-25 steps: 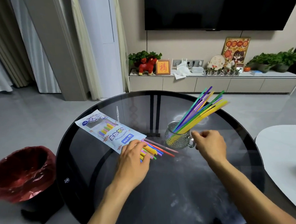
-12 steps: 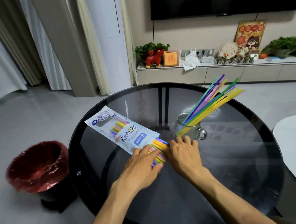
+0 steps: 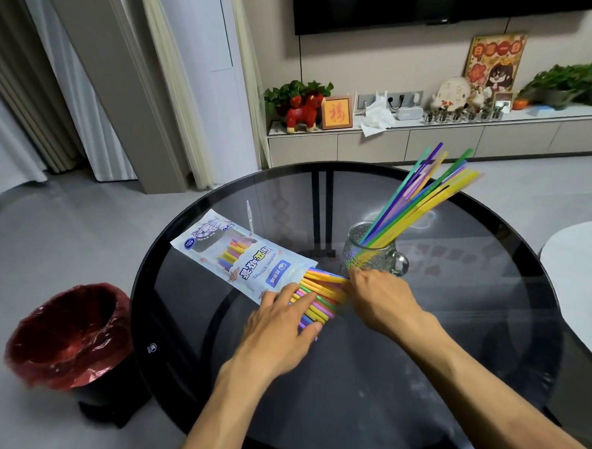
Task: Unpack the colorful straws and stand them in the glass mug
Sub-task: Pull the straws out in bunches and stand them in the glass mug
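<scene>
A white straw package [image 3: 252,261] lies flat on the round black glass table [image 3: 464,318]. A bundle of colorful straws [image 3: 320,286] sticks out of its open near end. My left hand [image 3: 279,323] rests on the bundle with straight fingers, pressing it down beside the package mouth. My right hand [image 3: 377,297] grips the free ends of the same straws, fingers curled over them. Just behind that hand stands the glass mug [image 3: 371,254], with several long straws [image 3: 420,200] leaning in it to the upper right.
A black bin with a red liner [image 3: 67,336] stands on the floor left of the table. A white table [image 3: 585,277] sits close on the right. A low cabinet [image 3: 420,142] with plants and ornaments runs along the far wall.
My right hand left the mug and came to the straw ends, where its fingers have curled over them. More straws now show out of the package. My left hand stays on the bundle.
</scene>
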A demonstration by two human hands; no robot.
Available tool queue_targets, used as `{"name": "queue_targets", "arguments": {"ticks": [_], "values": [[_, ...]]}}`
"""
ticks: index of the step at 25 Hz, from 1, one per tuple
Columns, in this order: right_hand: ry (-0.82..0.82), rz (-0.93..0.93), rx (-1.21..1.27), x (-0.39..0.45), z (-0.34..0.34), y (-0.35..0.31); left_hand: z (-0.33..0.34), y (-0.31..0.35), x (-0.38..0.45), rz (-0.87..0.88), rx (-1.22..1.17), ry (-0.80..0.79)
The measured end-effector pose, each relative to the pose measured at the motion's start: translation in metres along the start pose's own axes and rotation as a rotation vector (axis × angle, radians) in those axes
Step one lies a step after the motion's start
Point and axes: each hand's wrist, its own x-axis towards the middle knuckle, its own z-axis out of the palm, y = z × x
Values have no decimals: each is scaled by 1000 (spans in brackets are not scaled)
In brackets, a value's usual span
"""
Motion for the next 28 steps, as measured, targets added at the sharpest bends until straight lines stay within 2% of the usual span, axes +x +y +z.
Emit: {"name": "queue_targets", "arguments": {"ticks": [4, 10, 19, 22, 24, 26, 28], "values": [[-13, 1, -57, -1, -13, 15, 1, -1, 0, -3, 19, -8], [-95, 59, 40, -2, -41, 42, 1, -1, 1, -66, 44, -1], [-198, 158, 344, -29, -95, 92, 8, -10, 11, -140, 54, -6], [-159, 147, 407, -37, -109, 91, 8, -10, 12, -154, 61, -19], [-150, 123, 425, -35, -101, 82, 5, -4, 12, -152, -18, 122], [-245, 102, 479, -32, -87, 67, -2, 4, 10, -52, -40, 453], [-383, 62, 663, -32, -84, 58, -7, 15, 8, 104, 118, 709]]}}
